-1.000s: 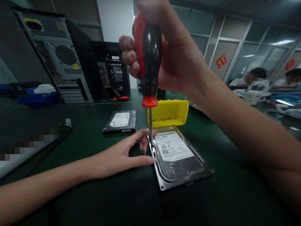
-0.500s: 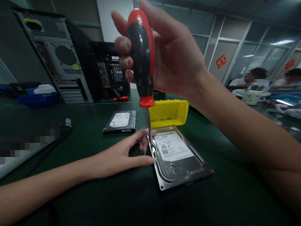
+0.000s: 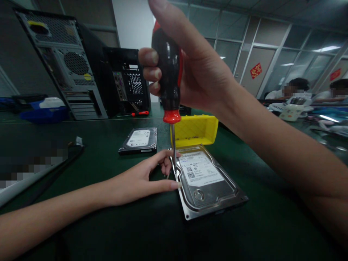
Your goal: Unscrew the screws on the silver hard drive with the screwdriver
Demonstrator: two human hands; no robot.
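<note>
My right hand (image 3: 202, 69) is wrapped round the black and red handle of a screwdriver (image 3: 167, 76), the thumb lying across its upper part. The screwdriver stands almost upright. Its shaft comes down to the left edge of a hard drive (image 3: 214, 195), where the tip meets the metal near a screw position; the tip itself is too small to make out clearly. The drive lies flat, white label up. From the left, my left hand (image 3: 146, 181) grips the drive's edge, thumb and forefinger on either side of the screwdriver tip, other fingers curled.
Behind the drive a yellow bin (image 3: 195, 130) lies on its side with small dark bits inside. A second hard drive (image 3: 140, 139), a red-handled screwdriver (image 3: 140, 113), computer cases (image 3: 89, 72), a blue tray (image 3: 45, 114) and a cable (image 3: 62, 168) are around. People sit at the far right.
My right hand has turned about the handle, its thumb coming over the upper part. The handle has shifted slightly right, the tip keeping its place. My left hand and the drive look unmoved.
</note>
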